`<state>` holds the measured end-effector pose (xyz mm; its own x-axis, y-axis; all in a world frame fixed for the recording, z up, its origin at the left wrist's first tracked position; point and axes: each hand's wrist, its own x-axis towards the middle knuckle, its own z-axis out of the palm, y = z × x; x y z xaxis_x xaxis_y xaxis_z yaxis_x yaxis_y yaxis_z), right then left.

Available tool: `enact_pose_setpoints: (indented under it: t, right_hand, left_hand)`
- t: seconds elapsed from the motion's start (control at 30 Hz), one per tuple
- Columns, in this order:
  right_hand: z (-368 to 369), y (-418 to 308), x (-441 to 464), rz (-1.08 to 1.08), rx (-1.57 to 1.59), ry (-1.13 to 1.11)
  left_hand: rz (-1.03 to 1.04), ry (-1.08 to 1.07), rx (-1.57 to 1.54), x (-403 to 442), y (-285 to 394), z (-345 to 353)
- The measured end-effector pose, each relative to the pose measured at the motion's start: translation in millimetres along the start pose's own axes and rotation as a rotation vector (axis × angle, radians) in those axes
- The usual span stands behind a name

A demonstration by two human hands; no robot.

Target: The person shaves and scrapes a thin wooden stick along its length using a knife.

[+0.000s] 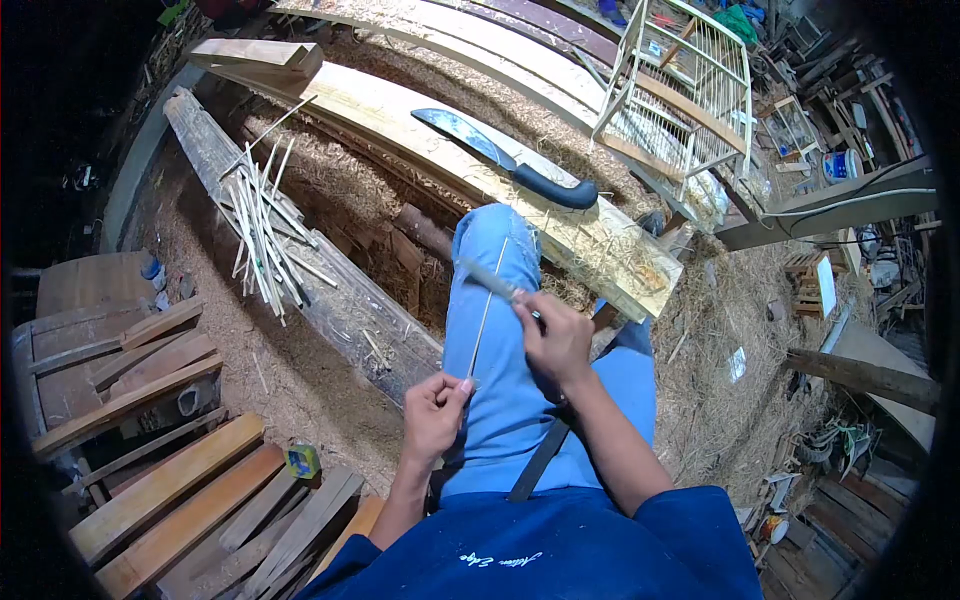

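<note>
My left hand point(434, 416) is closed, pinching the lower end of a thin wooden stick point(486, 318) above my thigh. My right hand point(556, 338) is wrapped round the handle of a small knife point(490, 278), whose blurred blade points up and left across the stick. Whether the blade touches the stick I cannot tell. Past my knee, a large knife point(465, 138) with a black handle lies on a pale wooden beam point(375, 105). A loose pile of thin sticks point(262, 235) rests on a weathered plank point(350, 300) to the left.
A barred wooden cage point(690, 90) stands at the upper right beside the beam. Boards point(185, 480) lie at the lower left, near a yellow tape measure point(302, 461). Shavings point(720, 300) cover the ground. A wooden rail point(850, 205) with a cable crosses at the right.
</note>
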<state>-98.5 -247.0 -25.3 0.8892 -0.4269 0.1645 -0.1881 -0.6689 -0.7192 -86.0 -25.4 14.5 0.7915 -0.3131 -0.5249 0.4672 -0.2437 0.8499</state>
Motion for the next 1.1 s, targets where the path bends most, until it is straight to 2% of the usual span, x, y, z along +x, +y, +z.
enact_pose_setpoints:
  t: [0.03,0.13,0.27,0.33,0.4,0.5,0.63,1.1]
  right_hand:
    - [-0.4,4.5,5.5,0.068,-0.008,0.025]
    - [-1.7,15.9,22.0,0.092,0.021,0.047]
    - [4.2,5.1,28.8,0.065,0.100,0.037]
    - [11.9,-3.3,19.1,-0.021,0.148,0.065]
    - [10.2,-14.4,10.2,-0.044,0.136,-0.002]
    - [6.4,-15.4,2.7,-0.079,0.150,-0.004]
    - [7.9,-11.6,-2.5,-0.093,0.157,-0.015]
    - [12.8,-18.8,-7.7,-0.106,0.008,-0.007]
  left_hand:
    - [-0.016,0.001,0.021,-7.5,-3.4,-3.1]
    - [-0.035,0.017,0.037,-19.9,-12.8,-14.0]
    - [0.003,0.051,-0.033,-7.3,-8.5,-12.3]
    - [-0.008,0.053,-0.049,8.0,2.9,-1.9]
    - [-0.031,0.068,-0.019,26.6,22.1,12.6]
    - [0.051,0.037,-0.104,56.5,19.3,27.9]
    - [0.010,-0.003,-0.120,66.4,18.9,30.2]
    - [-0.056,-0.004,-0.158,17.0,-1.7,2.9]
